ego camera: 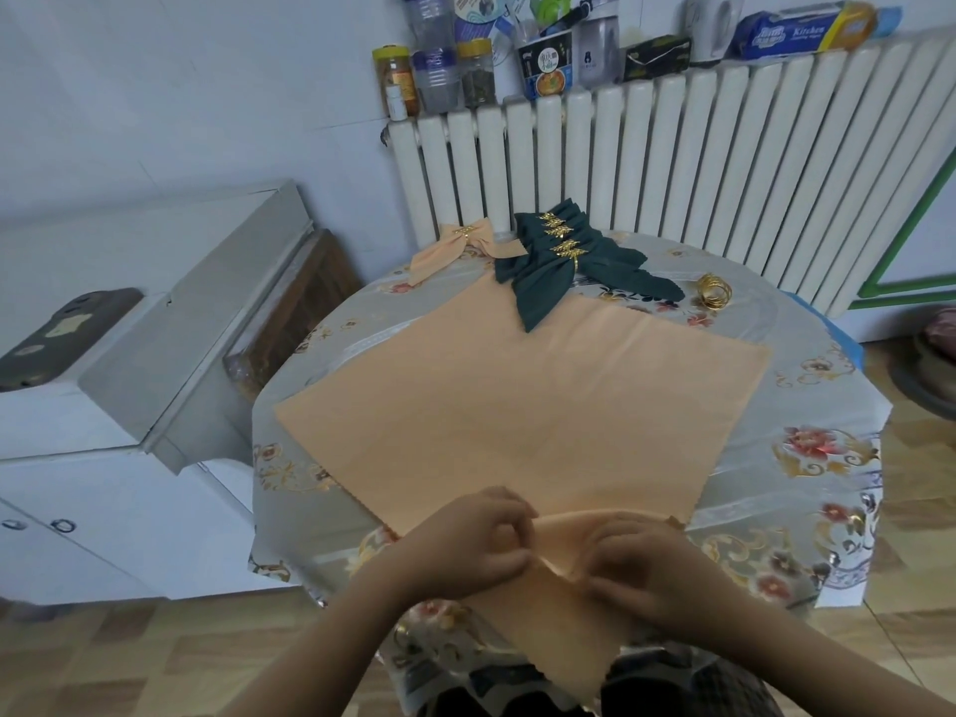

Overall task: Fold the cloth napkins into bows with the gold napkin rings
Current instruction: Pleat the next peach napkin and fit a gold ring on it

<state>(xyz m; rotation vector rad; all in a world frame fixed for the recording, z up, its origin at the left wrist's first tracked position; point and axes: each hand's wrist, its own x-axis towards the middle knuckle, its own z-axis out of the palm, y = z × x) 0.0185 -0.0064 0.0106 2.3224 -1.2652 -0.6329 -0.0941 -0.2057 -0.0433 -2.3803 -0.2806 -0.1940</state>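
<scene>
Pinching near corner of peach napkin (522, 401), left hand (476, 535) and right hand (636, 561) side by side at lower centre; cloth extending diagonally toward upper frame.

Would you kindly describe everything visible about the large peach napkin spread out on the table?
The peach napkin is a plain, matte woven-looking cloth, lying mostly flat and turned diamond-wise on the floral tablecloth. Its near corner hangs over the table edge. The left hand and right hand pinch a raised fold near that end. A dark green bow overlaps its far corner.
</scene>
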